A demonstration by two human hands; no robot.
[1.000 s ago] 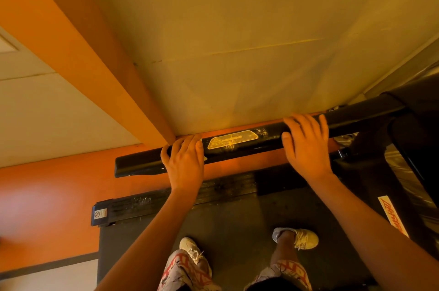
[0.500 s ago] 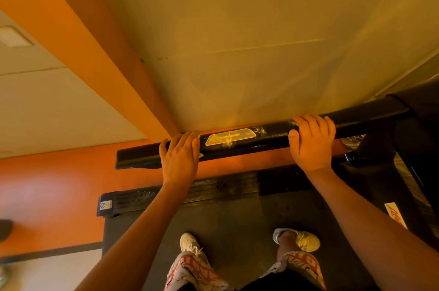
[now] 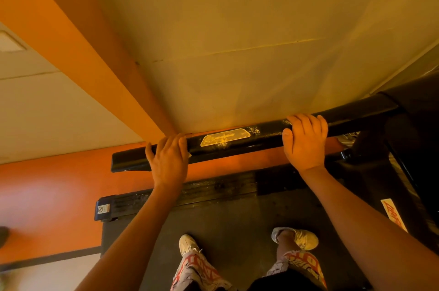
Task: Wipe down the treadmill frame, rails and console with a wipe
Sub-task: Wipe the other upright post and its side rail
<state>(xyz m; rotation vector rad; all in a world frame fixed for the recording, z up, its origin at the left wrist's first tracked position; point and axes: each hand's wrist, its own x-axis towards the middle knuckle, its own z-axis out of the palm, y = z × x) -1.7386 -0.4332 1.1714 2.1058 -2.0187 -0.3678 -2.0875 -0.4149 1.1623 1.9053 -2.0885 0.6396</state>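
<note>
A cream wall panel [image 3: 261,41] fills twelve o'clock, with an orange beam [image 3: 71,41] slanting at ten. The orange wall [image 3: 47,207] lies at nine and a dark baseboard strip [image 3: 47,258] at eight. Pale sneakers [image 3: 187,244] and patterned trousers [image 3: 197,271] are at six.

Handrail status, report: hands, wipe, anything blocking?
Gripping long black treadmill handrail: left hand, right hand. Pale corner, likely wipe, under left hand. Rail between hands unobstructed.

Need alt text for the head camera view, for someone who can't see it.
A person standing on a treadmill belt grips its black handrail with both hands, the left hand left of a worn yellow sticker, the right hand right of it. A pale corner, perhaps the wipe, peeks from under the left hand.
</note>
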